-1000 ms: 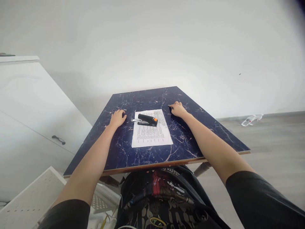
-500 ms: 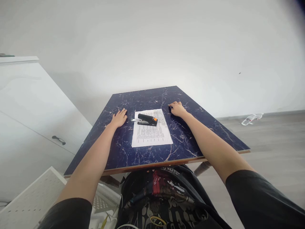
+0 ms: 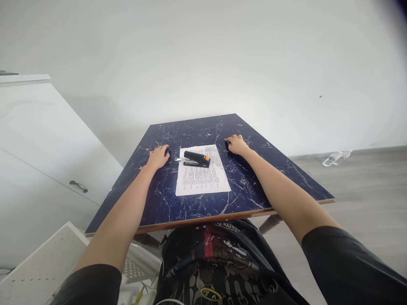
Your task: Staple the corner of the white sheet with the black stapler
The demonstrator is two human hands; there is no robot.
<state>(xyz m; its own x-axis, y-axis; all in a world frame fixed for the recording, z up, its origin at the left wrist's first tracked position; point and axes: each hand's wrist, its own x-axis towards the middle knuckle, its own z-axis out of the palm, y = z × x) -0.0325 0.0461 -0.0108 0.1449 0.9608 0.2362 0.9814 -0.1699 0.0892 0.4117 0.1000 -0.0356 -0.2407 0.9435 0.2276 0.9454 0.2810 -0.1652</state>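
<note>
Smooth white cabinet [image 3: 34, 123], pale grey wall [image 3: 203, 55]
The cabinet bears 1 dark curved handle [image 3: 78, 186]; crumpled clear plastic [image 3: 336, 158] lies on the grey streaked floor [image 3: 359, 203].

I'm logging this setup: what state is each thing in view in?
White printed paper: roughly flat, partly covered
Black stapler with orange patch: lying on the paper, top and base apart
Dark blue marbled table: partly covered by the paper
Bare left hand: open, palm down
Bare right hand: fingers bent, grip unclear
White cabinet: looks shut
Clear plastic item: lying on grey floor
</note>
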